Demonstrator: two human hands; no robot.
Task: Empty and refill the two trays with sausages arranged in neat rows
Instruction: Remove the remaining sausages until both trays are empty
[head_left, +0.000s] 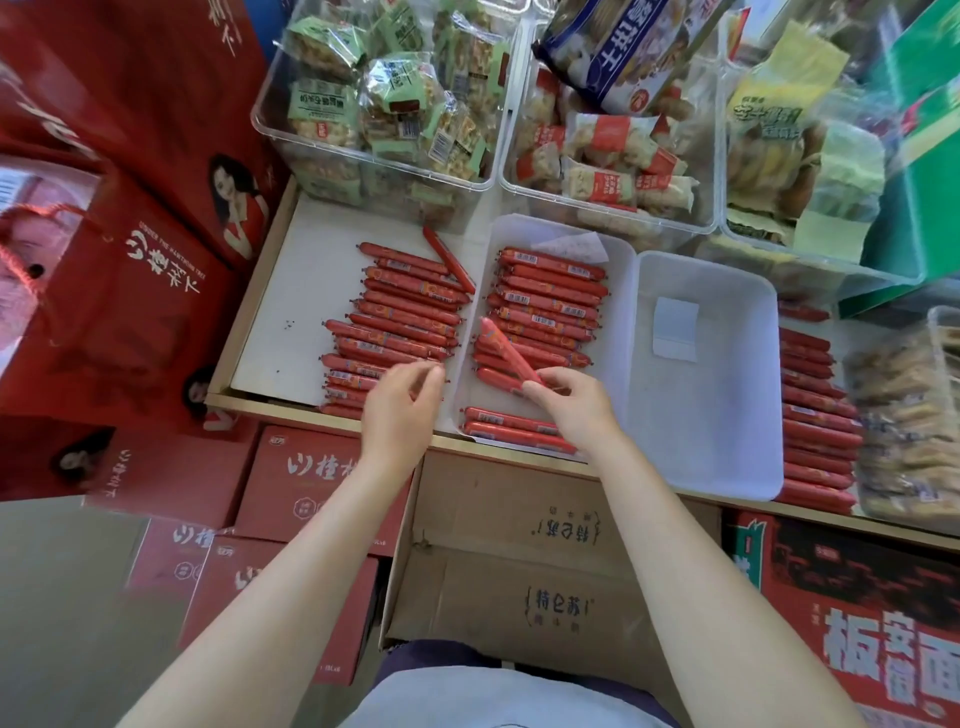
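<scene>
Right hand (574, 402) pinching one sausage (506, 352), tilted over centre tray (621, 312); left hand (402, 402) loosely spread above left pile (400, 322). Risk: dropping askew, knocking rows crooked.

The sausages (400, 317) wear glossy red plastic film with small printed labels. Both trays (711, 395) are matt, milky white plastic, smooth. The tubs (374, 171) behind are clear, shiny plastic holding crinkly snack wrappers (395, 88). The shelf (275, 322) has a smooth white sheet with a pale wood edge. The boxes (519, 545) below are dull brown cardboard.
</scene>
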